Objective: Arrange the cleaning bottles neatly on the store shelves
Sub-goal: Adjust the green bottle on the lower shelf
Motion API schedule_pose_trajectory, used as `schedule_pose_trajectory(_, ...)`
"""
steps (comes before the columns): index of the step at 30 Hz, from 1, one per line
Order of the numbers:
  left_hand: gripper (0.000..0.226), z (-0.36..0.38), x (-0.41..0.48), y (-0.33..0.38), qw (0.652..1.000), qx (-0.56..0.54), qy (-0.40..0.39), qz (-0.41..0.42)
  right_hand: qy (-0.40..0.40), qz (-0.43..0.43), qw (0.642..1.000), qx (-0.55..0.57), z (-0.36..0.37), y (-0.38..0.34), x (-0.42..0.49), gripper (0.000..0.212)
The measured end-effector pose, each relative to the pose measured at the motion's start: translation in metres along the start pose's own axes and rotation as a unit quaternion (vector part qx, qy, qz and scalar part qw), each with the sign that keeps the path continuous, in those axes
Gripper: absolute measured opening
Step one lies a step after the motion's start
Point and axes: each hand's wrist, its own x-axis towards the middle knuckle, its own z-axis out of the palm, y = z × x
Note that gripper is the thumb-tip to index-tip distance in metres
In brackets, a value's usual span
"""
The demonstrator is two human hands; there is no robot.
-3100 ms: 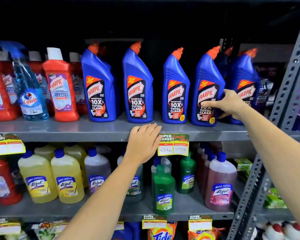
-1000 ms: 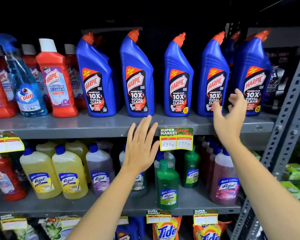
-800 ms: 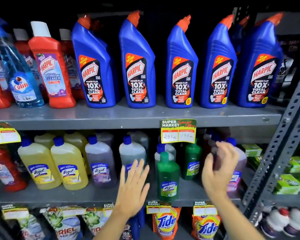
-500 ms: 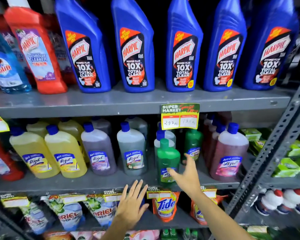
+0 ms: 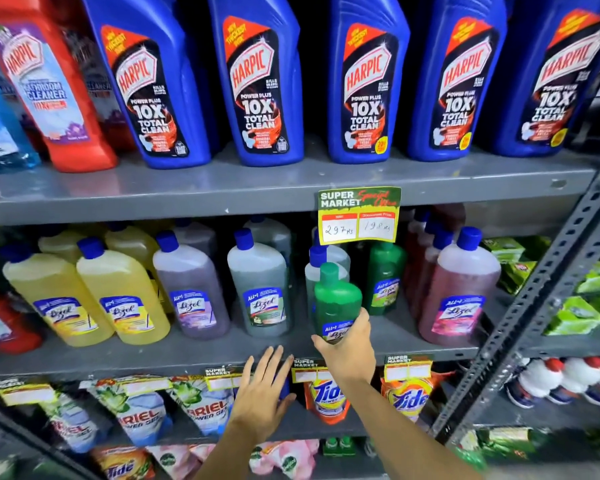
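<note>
A small green Lizol bottle [image 5: 336,299] stands at the front of the middle shelf [image 5: 187,351], and my right hand [image 5: 349,344] is wrapped around its lower part. My left hand [image 5: 262,400] is spread flat against the front edge of that shelf, holding nothing. Yellow Lizol bottles [image 5: 84,296], a purple one [image 5: 191,289], a grey-green one [image 5: 262,289] and a pink one [image 5: 458,289] stand in a row on the same shelf. Blue Harpic bottles [image 5: 257,81] line the upper shelf [image 5: 222,188].
A red Harpic bathroom cleaner [image 5: 45,88] stands at the upper left. A price tag [image 5: 359,216] hangs from the upper shelf edge above the green bottle. Ariel [image 5: 142,414] and Tide pouches [image 5: 326,396] hang below. A grey perforated upright [image 5: 548,282] runs along the right.
Both hands dropped from the upper shelf to the middle shelf. My right hand reached forward and closed on the small green bottle. The view moved closer and lower.
</note>
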Motion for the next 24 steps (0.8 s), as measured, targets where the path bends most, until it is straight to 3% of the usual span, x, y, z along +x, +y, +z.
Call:
schedule_pose_trajectory(15, 0.062, 0.006, 0.003, 0.003, 0.999, 0.023, -0.032, -0.027, 0.048, 0.034, 0.998, 0.036, -0.055, 0.039, 0.054, 0.089)
schedule_pose_trajectory(24, 0.061, 0.006, 0.003, 0.002, 0.999, 0.031, -0.023, -0.022, 0.012, 0.02, 0.999, 0.044, -0.059, 0.044, 0.066, 0.094)
